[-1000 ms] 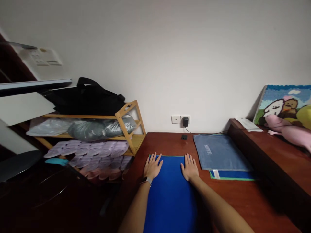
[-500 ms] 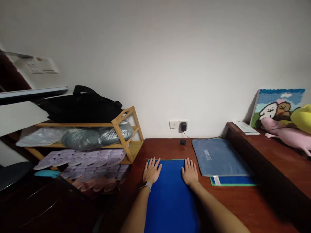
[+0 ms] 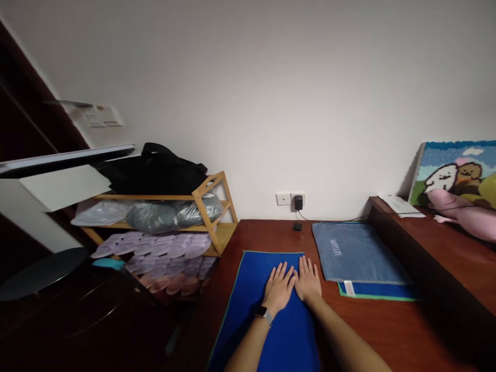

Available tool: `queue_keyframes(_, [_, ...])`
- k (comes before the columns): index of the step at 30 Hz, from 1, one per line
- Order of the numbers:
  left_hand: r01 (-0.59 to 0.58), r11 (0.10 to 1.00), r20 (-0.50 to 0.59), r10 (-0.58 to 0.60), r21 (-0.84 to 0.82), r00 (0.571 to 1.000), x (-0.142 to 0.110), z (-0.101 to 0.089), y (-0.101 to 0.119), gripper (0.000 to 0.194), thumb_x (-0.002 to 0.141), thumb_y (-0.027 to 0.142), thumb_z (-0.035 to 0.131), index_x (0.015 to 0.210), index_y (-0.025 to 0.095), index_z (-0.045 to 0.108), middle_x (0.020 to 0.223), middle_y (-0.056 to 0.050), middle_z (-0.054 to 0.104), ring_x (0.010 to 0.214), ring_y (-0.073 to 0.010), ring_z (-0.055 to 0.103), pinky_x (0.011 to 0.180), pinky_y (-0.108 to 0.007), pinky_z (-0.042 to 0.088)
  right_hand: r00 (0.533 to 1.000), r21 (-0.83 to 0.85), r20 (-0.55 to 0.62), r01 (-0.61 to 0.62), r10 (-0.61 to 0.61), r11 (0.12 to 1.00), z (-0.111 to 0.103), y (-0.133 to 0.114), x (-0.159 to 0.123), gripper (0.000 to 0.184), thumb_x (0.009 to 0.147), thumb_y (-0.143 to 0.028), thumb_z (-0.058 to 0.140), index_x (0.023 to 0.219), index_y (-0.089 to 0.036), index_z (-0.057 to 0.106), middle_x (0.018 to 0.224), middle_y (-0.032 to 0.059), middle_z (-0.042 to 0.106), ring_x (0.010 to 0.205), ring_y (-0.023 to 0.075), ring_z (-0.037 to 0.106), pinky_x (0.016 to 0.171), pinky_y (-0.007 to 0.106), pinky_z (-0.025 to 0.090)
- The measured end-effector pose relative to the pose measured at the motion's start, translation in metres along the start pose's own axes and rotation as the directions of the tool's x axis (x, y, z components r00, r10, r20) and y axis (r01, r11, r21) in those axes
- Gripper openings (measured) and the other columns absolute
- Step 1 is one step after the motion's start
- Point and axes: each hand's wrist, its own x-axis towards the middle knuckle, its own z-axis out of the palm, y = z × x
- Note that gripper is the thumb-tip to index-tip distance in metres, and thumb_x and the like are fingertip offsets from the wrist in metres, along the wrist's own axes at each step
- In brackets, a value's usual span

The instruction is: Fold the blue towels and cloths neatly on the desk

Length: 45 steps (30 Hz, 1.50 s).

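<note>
A blue towel with a green edge (image 3: pixel 251 289) lies flat on the reddish-brown table (image 3: pixel 271 235) in front of me. My left hand (image 3: pixel 279 288) lies flat on it with fingers spread, a watch on the wrist. My right hand (image 3: pixel 309 279) rests flat beside it at the towel's right edge, fingers stretched out. The two hands almost touch. Neither holds anything.
A grey towel (image 3: pixel 356 252) lies to the right on top of another blue towel (image 3: pixel 382 291). A small black item (image 3: pixel 297 227) and a plugged charger (image 3: pixel 298 202) sit by the wall. A wooden rack (image 3: pixel 209 206) with slippers stands left; a raised ledge (image 3: pixel 391 232) with plush toys right.
My left hand has slid right across the blue towel until it lies next to my right hand. The view has shifted, so the towel's left part now shows uncovered.
</note>
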Motion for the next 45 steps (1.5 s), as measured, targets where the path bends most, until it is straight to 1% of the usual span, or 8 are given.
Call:
queue_keyframes(3, [0.095, 0.995, 0.048, -0.096, 0.013, 0.994, -0.013, -0.002, -0.012, 0.059, 0.106, 0.056, 0.025, 0.160, 0.034, 0.037, 0.168, -0.005, 0.034, 0.156, -0.0261, 0.029, 0.128, -0.052, 0.023, 1.000, -0.010, -0.011, -0.006, 0.006, 1.000, 0.001, 0.000, -0.001, 0.070, 0.104, -0.044, 0.016, 0.165, -0.011, 0.013, 0.173, 0.0040, 0.009, 0.160, 0.0232, 0.004, 0.128, 0.043, -0.002])
queue_keyframes(9, [0.365, 0.921, 0.007, -0.370, 0.134, 0.929, -0.064, -0.026, -0.104, 0.066, 0.104, 0.061, 0.024, 0.161, 0.029, 0.034, 0.170, -0.008, 0.029, 0.157, -0.0276, 0.026, 0.126, -0.052, 0.024, 1.000, -0.025, -0.002, -0.012, 0.012, 1.000, 0.000, 0.000, -0.001, 0.070, 0.104, -0.046, 0.013, 0.165, -0.012, 0.011, 0.173, 0.0032, 0.008, 0.160, 0.0233, 0.004, 0.128, 0.044, -0.002])
queue_keyframes(12, [0.387, 0.910, -0.022, -0.388, 0.151, 0.921, -0.075, -0.029, -0.122, 0.068, 0.104, 0.062, 0.023, 0.162, 0.027, 0.033, 0.170, -0.008, 0.029, 0.157, -0.0281, 0.027, 0.126, -0.050, 0.026, 1.000, -0.032, 0.011, -0.025, 0.025, 0.999, -0.003, -0.001, 0.000, 0.070, 0.104, -0.045, 0.014, 0.165, -0.012, 0.009, 0.174, 0.0032, 0.006, 0.160, 0.0228, 0.004, 0.128, 0.044, -0.002])
queue_keyframes(29, [0.387, 0.898, -0.048, -0.385, 0.208, 0.921, -0.071, -0.055, -0.095, 0.063, 0.104, 0.049, 0.030, 0.159, 0.019, 0.040, 0.169, -0.011, 0.031, 0.157, -0.0281, 0.026, 0.129, -0.049, 0.017, 1.000, -0.022, 0.025, -0.018, 0.018, 1.000, -0.005, -0.008, -0.063, 0.068, 0.105, -0.044, 0.014, 0.165, -0.013, 0.011, 0.173, 0.0015, 0.006, 0.160, 0.0216, 0.003, 0.129, 0.043, 0.000])
queue_keyframes(33, [0.216, 0.963, -0.127, -0.197, 0.159, 0.972, -0.064, -0.045, -0.049, 0.060, 0.106, 0.042, 0.024, 0.158, 0.019, 0.041, 0.168, -0.010, 0.033, 0.157, -0.0249, 0.027, 0.130, -0.047, 0.017, 1.000, 0.007, 0.002, -0.011, 0.011, 1.000, -0.002, -0.008, -0.060, 0.068, 0.104, -0.043, 0.016, 0.165, -0.013, 0.013, 0.173, 0.0028, 0.008, 0.160, 0.0226, 0.003, 0.129, 0.044, 0.000])
queue_keyframes(39, [0.055, 0.998, 0.083, -0.054, -0.003, 0.995, -0.052, -0.020, 0.035, 0.059, 0.107, 0.053, 0.017, 0.159, 0.032, 0.039, 0.167, -0.002, 0.036, 0.156, -0.0224, 0.030, 0.128, -0.048, 0.025, 1.000, -0.013, 0.019, -0.007, 0.007, 1.000, 0.001, -0.007, -0.060, 0.066, 0.105, -0.039, 0.015, 0.165, -0.013, 0.010, 0.173, 0.0009, 0.004, 0.160, 0.0222, 0.000, 0.129, 0.044, -0.002])
queue_keyframes(42, [0.111, 0.994, 0.096, -0.112, 0.017, 0.989, -0.069, -0.024, 0.022, 0.063, 0.106, 0.057, 0.016, 0.160, 0.032, 0.036, 0.168, -0.003, 0.033, 0.156, -0.0226, 0.029, 0.128, -0.049, 0.024, 1.000, -0.022, 0.020, -0.012, 0.013, 1.000, 0.001, -0.007, -0.061, 0.067, 0.105, -0.041, 0.013, 0.165, -0.013, 0.010, 0.173, 0.0015, 0.005, 0.160, 0.0225, 0.001, 0.129, 0.044, -0.001])
queue_keyframes(45, [0.256, 0.963, 0.061, -0.261, 0.090, 0.963, -0.103, -0.035, -0.020, 0.067, 0.104, 0.062, 0.020, 0.161, 0.029, 0.034, 0.169, -0.005, 0.031, 0.157, -0.0245, 0.027, 0.128, -0.049, 0.023, 1.000, -0.012, 0.007, -0.011, 0.012, 1.000, 0.003, -0.007, -0.062, 0.068, 0.104, -0.042, 0.013, 0.165, -0.012, 0.010, 0.173, 0.0024, 0.007, 0.160, 0.0233, 0.003, 0.129, 0.045, 0.000])
